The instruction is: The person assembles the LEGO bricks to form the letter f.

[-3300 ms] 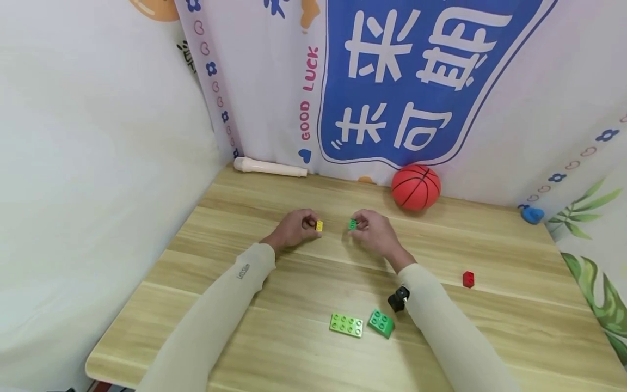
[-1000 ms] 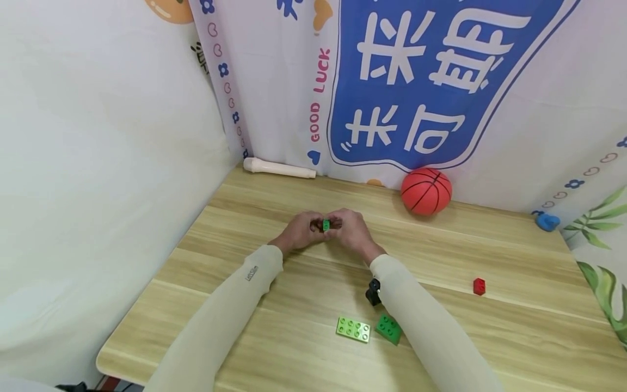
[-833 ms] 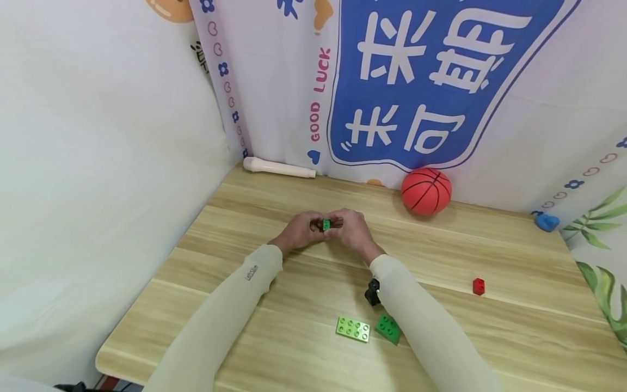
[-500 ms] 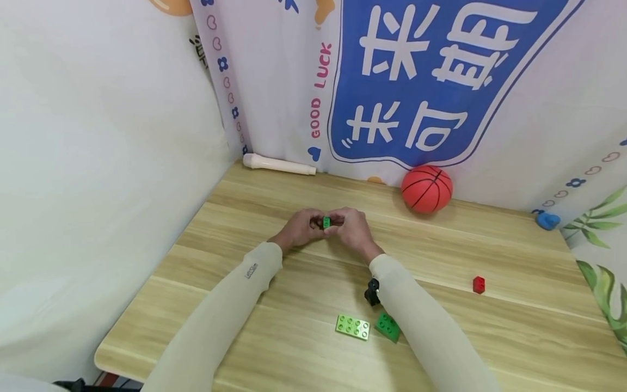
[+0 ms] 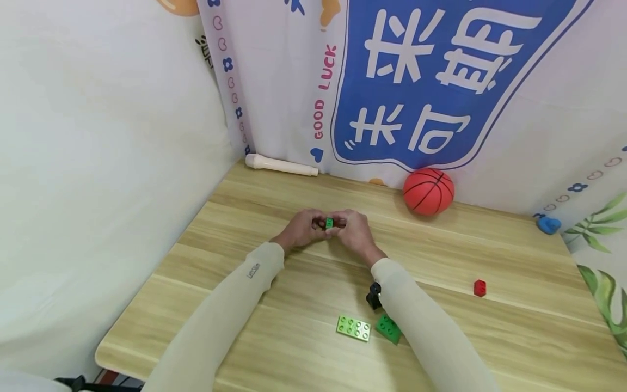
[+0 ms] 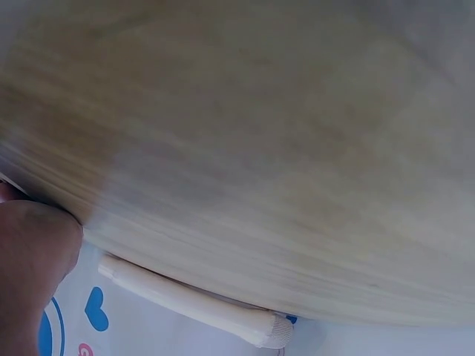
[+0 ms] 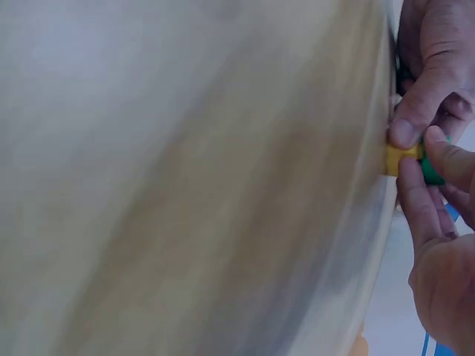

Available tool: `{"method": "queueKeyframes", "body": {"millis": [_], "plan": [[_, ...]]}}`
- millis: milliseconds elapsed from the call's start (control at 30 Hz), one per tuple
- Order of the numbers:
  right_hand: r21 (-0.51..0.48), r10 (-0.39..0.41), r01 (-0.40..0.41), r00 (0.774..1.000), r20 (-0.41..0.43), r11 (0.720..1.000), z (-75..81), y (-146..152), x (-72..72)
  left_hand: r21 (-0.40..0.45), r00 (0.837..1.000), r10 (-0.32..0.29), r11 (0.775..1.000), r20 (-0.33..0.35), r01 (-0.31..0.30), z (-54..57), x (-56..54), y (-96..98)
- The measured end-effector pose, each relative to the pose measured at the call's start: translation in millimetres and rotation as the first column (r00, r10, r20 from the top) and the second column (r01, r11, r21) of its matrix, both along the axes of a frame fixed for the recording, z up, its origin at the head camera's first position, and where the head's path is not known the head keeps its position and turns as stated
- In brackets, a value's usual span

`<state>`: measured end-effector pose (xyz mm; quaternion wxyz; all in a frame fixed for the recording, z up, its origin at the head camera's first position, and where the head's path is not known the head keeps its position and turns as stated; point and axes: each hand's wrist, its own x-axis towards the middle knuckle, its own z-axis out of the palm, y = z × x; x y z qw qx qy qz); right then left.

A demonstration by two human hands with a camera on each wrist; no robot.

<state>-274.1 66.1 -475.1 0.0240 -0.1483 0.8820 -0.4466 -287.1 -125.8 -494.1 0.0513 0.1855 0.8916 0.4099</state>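
Both hands meet over the middle of the table. In the head view my left hand [image 5: 303,227] and right hand [image 5: 354,231] touch at the fingertips, a small green toy brick [image 5: 329,223] between them. The right wrist view shows a yellow toy brick [image 7: 401,157] against the green one, and I cannot tell whether they are fully pressed together. The left hand's thumb [image 7: 415,119] presses on the yellow brick. My right hand's fingers pinch the green brick from the other side. In the left wrist view only part of a hand [image 6: 33,259] shows.
A lime-green brick [image 5: 354,328] and a green brick [image 5: 388,328] lie near the right forearm. Further right is a red brick [image 5: 480,288]. Along the back wall stand a white toy microphone [image 5: 281,164], a red ball [image 5: 428,191] and a blue object [image 5: 548,224].
About three seconds ago the hands were apart, the left with the yellow brick, the right with the green one. The right hand has come leftward to meet the left. Lately they barely move.
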Motion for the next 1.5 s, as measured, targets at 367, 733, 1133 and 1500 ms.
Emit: {"method": "queueKeyframes", "body": {"millis": [367,733,1133,1500], "plan": [[0.046,0.002,-0.001,1.0,-0.027,0.999,-2.6,1.1,-3.2,0.047,1.0,0.0,0.999,0.0,0.0,-2.2,0.9,1.6],[0.092,-0.012,0.015,0.999,-0.04,0.996,0.8,-0.7,-4.7,0.028,1.0,0.019,0.999,0.013,-0.019,-2.1,0.7,1.8],[0.038,-0.003,0.003,1.0,0.003,0.999,1.7,0.6,-2.4,0.006,1.0,0.019,1.0,0.019,-0.019,2.9,3.8,2.3],[0.17,0.109,-0.117,0.993,0.054,0.978,6.4,17.7,7.4,0.021,0.998,0.016,1.0,0.06,-0.017,1.1,5.7,1.8]]}}
